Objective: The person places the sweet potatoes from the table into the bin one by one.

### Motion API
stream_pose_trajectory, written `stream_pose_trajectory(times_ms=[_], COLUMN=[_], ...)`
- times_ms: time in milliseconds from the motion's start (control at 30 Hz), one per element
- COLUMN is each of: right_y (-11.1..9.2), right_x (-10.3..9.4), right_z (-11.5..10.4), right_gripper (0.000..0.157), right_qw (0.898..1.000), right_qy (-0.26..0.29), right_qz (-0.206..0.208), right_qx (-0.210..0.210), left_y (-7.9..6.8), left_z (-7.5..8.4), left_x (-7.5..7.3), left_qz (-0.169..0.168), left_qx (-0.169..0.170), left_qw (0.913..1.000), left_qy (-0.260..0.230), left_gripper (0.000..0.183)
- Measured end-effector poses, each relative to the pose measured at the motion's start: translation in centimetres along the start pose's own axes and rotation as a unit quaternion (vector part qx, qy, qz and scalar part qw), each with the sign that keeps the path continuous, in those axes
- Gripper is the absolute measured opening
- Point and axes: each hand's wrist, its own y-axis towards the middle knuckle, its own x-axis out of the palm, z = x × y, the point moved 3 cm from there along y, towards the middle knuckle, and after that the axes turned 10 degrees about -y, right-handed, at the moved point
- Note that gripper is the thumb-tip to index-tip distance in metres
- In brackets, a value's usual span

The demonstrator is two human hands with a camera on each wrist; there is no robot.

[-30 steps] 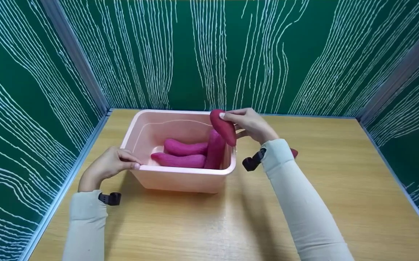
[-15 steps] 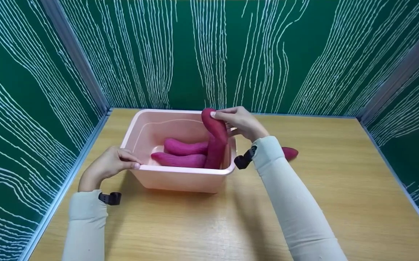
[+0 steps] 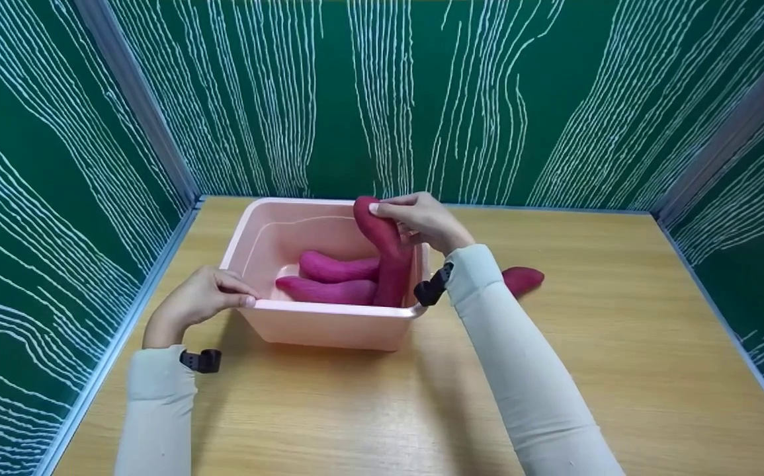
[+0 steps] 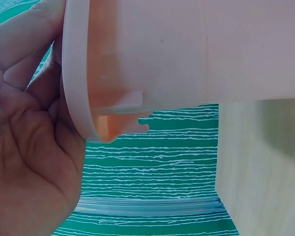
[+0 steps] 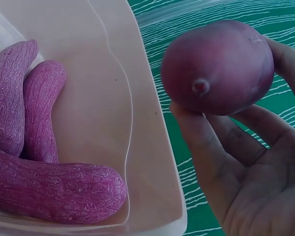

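My left hand (image 3: 200,304) pinches the front left rim of a pale pink plastic bin (image 3: 329,329). In the left wrist view, thumb and fingers lie on either side of the bin's rim (image 4: 74,64). Over the bin's right side, my right hand (image 3: 429,223) holds a smooth dark-red sweet potato (image 3: 374,221) between thumb and fingers. The right wrist view shows the sweet potato's pointed end (image 5: 201,87) facing the camera. Inside the bin lie wrinkled purple elongated vegetables (image 3: 329,291): two crosswise and one along the right wall, the latter partly covered by the sweet potato in the head view.
Another dark-red sweet potato (image 3: 524,280) lies on the wooden table (image 3: 620,344), right of the bin and partly behind my right sleeve. Green walls (image 3: 448,99) with white wavy lines enclose the table at the back and sides.
My right hand has carried the sweet potato leftward, from the bin's right rim to over its inside. More of the sweet potato on the table shows now. My left hand has stayed put.
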Motion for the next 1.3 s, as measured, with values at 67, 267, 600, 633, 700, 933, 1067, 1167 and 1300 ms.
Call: stream_pose_trajectory(times_ms=[67, 267, 600, 633, 700, 933, 1067, 1167, 1300], right_y=[0.1, 0.3, 0.6, 0.7, 0.7, 0.8, 0.8, 0.8, 0.9], right_x=[0.1, 0.6, 1.1, 1.1, 1.1, 1.2, 1.3, 1.4, 1.5], right_z=[-0.1, -0.5, -0.6, -0.5, -0.5, -0.5, -0.6, -0.6, -0.6], right_gripper=[0.045, 0.045, 0.046, 0.047, 0.047, 0.049, 0.049, 0.05, 0.052], right_qw=[1.0, 1.0, 1.0, 1.0, 1.0, 1.0, 1.0, 1.0, 1.0], right_qy=[0.002, -0.002, -0.005, -0.004, -0.002, -0.009, -0.011, -0.012, -0.014], right_qz=[-0.002, -0.005, -0.019, -0.02, -0.023, -0.022, -0.023, -0.022, -0.018], right_qx=[-0.003, -0.007, -0.01, -0.011, -0.012, -0.01, -0.009, -0.008, -0.003], left_y=[0.0, 0.0, 0.2, 0.2, 0.2, 0.0, -0.1, -0.1, -0.1], left_z=[0.0, -0.2, -0.1, -0.1, -0.1, 0.0, 0.1, 0.2, 0.2], left_x=[0.0, 0.0, 0.1, 0.1, 0.1, 0.1, 0.1, 0.0, 0.0], left_qz=[0.0, 0.0, -0.002, -0.003, -0.003, -0.003, -0.001, -0.001, -0.002], left_qx=[-0.003, -0.008, -0.006, -0.001, 0.006, 0.008, 0.001, -0.003, -0.007], left_qw=[1.0, 1.0, 1.0, 1.0, 1.0, 1.0, 1.0, 1.0, 1.0], left_qy=[-0.001, 0.0, -0.007, -0.006, -0.005, -0.004, -0.004, -0.004, -0.005], left_gripper=[0.019, 0.019, 0.019, 0.019, 0.019, 0.019, 0.018, 0.018, 0.019])
